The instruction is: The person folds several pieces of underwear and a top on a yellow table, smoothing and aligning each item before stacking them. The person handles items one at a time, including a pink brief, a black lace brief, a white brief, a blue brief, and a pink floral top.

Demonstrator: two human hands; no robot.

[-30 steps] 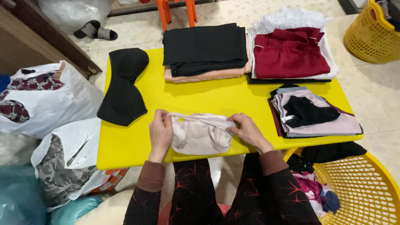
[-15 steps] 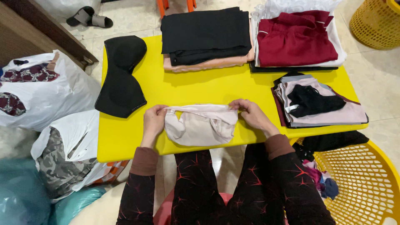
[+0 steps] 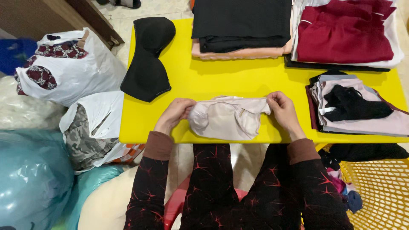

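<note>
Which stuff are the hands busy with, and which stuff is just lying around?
In use:
- left hand and right hand, each gripping an end of the beige garment
- yellow table under it

Lying about:
- black bra
- black folded pile
- dark red pile
- pile topped by a black piece
- white bags
- yellow basket

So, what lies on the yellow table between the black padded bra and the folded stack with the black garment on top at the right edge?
In the head view, the pale beige garment, gripped by the left hand and right hand.
</note>
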